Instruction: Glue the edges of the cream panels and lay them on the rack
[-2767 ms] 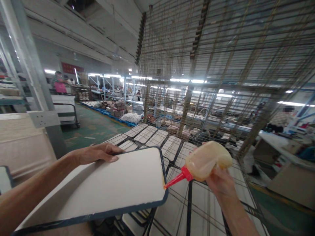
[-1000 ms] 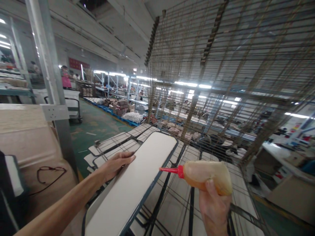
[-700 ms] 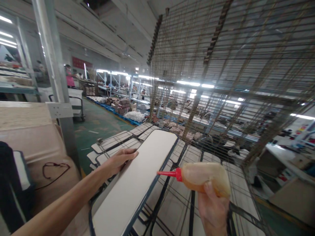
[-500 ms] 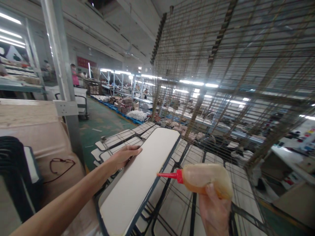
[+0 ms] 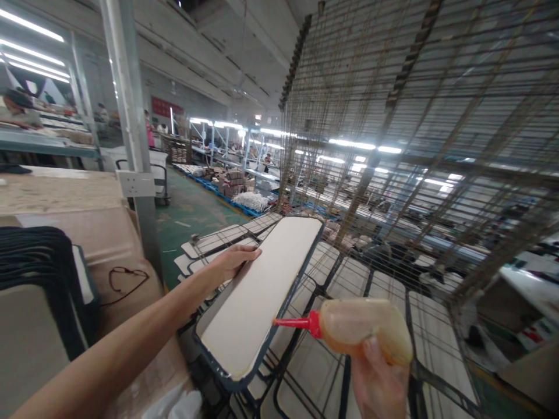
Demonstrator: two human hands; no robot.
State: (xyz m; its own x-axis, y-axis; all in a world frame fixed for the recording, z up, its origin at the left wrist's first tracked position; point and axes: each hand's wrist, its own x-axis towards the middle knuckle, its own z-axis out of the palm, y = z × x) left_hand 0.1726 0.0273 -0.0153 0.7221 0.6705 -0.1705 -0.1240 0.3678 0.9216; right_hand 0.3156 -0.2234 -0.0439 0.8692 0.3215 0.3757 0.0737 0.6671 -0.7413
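Observation:
My left hand [image 5: 239, 259] grips the left edge of a long white panel [image 5: 262, 279] with rounded corners and a dark blue border, thumb on top; its other fingers are hidden below. The panel is tilted over a wire rack. In my right hand [image 5: 378, 372] is a squeeze bottle [image 5: 362, 326] of amber liquid, probably glue, lying on its side. Its red nozzle [image 5: 294, 323] points left, and the tip is at the panel's right edge, where a thin yellowish line runs along the border.
More white panels with dark borders lie on the wire rack [image 5: 323, 291], whose upper wire grids [image 5: 419, 105] rise on the right. At left, a stack of dark-edged panels [image 5: 35, 256] and glasses [image 5: 126, 282] rest on a covered table. A metal post [image 5: 126, 105] stands behind.
The nozzle tip has moved down along the panel's right edge, toward me. The panel's near end has come into full view. The camera view has turned slightly left.

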